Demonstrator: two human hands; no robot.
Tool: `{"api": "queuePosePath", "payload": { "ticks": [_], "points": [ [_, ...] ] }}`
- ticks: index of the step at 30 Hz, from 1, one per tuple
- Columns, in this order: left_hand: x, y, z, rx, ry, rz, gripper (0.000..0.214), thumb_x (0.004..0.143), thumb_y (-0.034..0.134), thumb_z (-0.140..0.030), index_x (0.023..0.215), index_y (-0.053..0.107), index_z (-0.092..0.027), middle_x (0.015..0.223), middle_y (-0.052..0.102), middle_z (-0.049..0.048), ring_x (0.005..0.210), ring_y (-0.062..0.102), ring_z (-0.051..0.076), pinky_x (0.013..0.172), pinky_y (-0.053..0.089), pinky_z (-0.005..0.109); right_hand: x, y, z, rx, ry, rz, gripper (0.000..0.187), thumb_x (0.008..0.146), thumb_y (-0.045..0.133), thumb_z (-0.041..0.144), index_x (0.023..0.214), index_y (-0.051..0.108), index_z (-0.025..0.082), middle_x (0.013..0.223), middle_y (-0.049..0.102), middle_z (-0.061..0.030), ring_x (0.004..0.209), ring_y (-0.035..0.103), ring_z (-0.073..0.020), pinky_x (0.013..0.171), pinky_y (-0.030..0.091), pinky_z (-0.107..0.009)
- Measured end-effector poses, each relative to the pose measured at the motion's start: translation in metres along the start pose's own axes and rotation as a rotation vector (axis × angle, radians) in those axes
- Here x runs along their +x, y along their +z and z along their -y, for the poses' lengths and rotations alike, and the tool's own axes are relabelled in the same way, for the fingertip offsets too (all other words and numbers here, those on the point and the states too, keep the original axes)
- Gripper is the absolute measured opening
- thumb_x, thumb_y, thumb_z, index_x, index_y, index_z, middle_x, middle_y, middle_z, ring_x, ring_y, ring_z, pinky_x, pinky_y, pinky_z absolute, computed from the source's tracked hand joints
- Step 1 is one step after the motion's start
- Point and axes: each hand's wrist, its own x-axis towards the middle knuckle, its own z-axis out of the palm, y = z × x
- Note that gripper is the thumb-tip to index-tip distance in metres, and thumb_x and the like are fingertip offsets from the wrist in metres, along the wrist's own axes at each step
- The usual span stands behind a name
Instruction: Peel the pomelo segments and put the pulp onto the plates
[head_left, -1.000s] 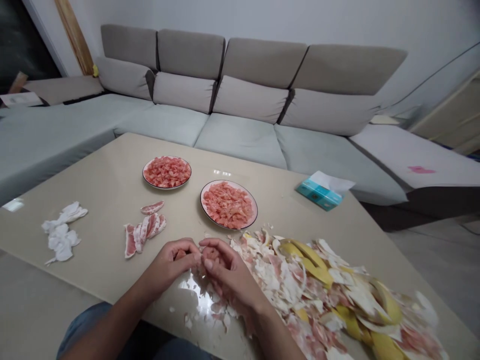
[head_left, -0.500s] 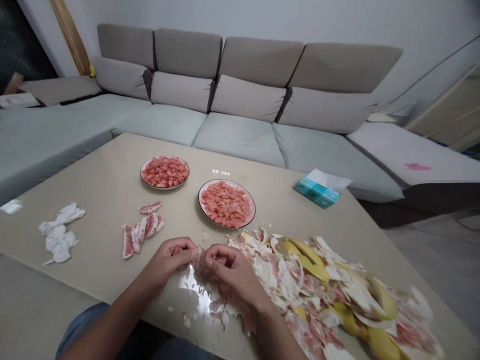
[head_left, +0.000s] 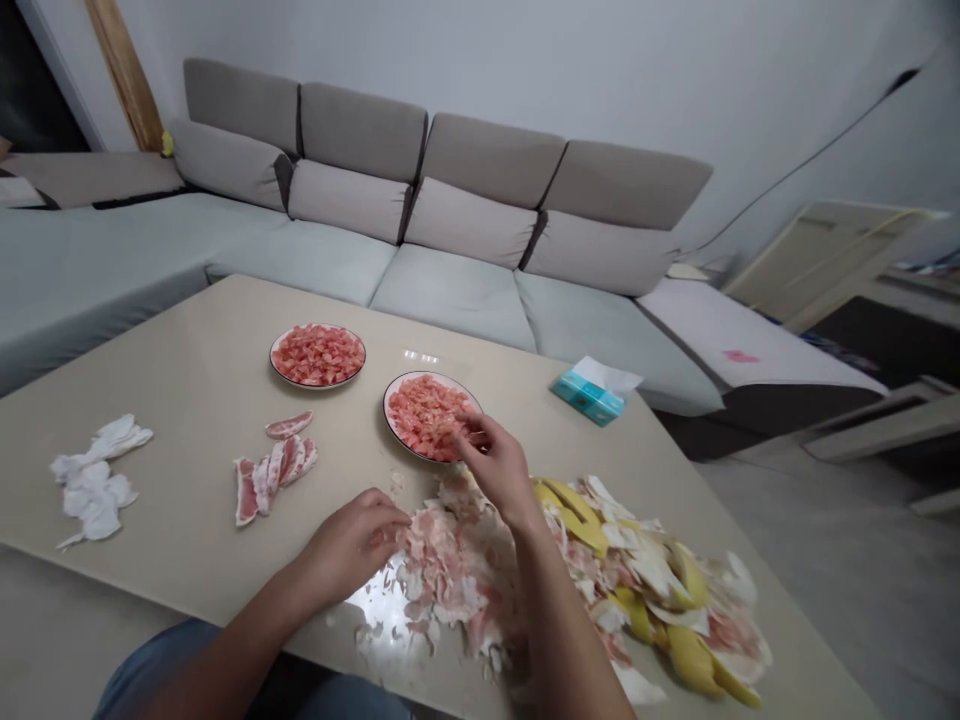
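My right hand (head_left: 493,462) is over the near right rim of a plate (head_left: 388,412) heaped with pink pomelo flesh (head_left: 430,418). Its thumb and fingers are apart, with nothing plainly held between them. Lower down, my left hand (head_left: 361,540) is curled at the left edge of a pile of pomelo membrane scraps (head_left: 442,565). A bit of pinkish pomelo flesh (head_left: 376,538) shows within its fingers, mostly hidden. Several peeled pomelo segments (head_left: 276,470) lie on the table to the left.
A second plate of pomelo flesh (head_left: 318,356) stands farther back. Crumpled white tissues (head_left: 101,480) are at the left, a blue tissue box (head_left: 592,390) at the right. Yellow pomelo rind (head_left: 694,655) covers the table's right side. A sofa (head_left: 457,290) stands behind.
My hands have parted. The right moved up and forward from the scraps to the nearer plate, while the left stayed low near the pile. The view has turned slightly right.
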Motion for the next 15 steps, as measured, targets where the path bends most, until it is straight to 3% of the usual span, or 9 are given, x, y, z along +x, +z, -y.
{"api": "queuePosePath", "payload": {
  "ticks": [2,5,9,12,15],
  "points": [
    [0.0,-0.004,-0.003,-0.001,-0.017,-0.017,0.018,0.08,0.058,-0.022,0.087,0.074,-0.022,0.093,0.065,0.0049,0.085,0.06,0.018,0.077,0.043,0.026,0.006,-0.001,0.003,-0.018,-0.006,0.052,0.033,0.076,0.06,0.032,0.105,0.065,0.016,0.083,0.065,-0.0036,0.071,0.059,-0.0179,0.07,0.047,-0.031],
    [0.0,-0.009,-0.006,0.007,-0.04,-0.056,0.022,0.083,0.056,-0.028,0.069,0.071,-0.019,0.076,0.063,0.0027,0.074,0.058,0.017,0.07,0.042,0.026,-0.005,0.001,0.01,0.081,-0.005,0.21,0.035,0.078,0.058,0.026,0.111,0.062,0.017,0.095,0.066,-0.0055,0.081,0.06,-0.018,0.073,0.048,-0.031],
    [0.001,-0.008,-0.008,-0.047,-0.024,-0.054,0.018,0.078,0.056,-0.017,0.082,0.073,-0.021,0.085,0.067,0.0036,0.082,0.06,0.018,0.075,0.042,0.026,-0.036,0.008,0.013,0.328,0.084,0.459,0.031,0.087,0.055,0.033,0.115,0.058,0.021,0.103,0.064,-0.0055,0.079,0.061,-0.0153,0.071,0.051,-0.03],
    [0.003,-0.007,-0.011,-0.085,-0.036,-0.09,0.018,0.079,0.055,-0.018,0.083,0.073,-0.021,0.085,0.067,0.0035,0.083,0.059,0.019,0.076,0.041,0.026,-0.051,0.013,0.012,0.463,0.139,0.514,0.033,0.089,0.056,0.04,0.117,0.056,0.022,0.108,0.064,-0.0067,0.085,0.063,-0.0164,0.078,0.052,-0.033],
    [0.003,-0.008,-0.016,-0.125,-0.087,-0.185,0.015,0.081,0.058,-0.027,0.076,0.07,-0.02,0.077,0.063,0.0015,0.072,0.054,0.017,0.066,0.039,0.025,-0.057,0.014,0.012,0.572,0.208,0.568,0.046,0.091,0.053,0.046,0.131,0.045,0.025,0.107,0.066,-0.0071,0.074,0.066,-0.0159,0.067,0.054,-0.031]
  ]
}}
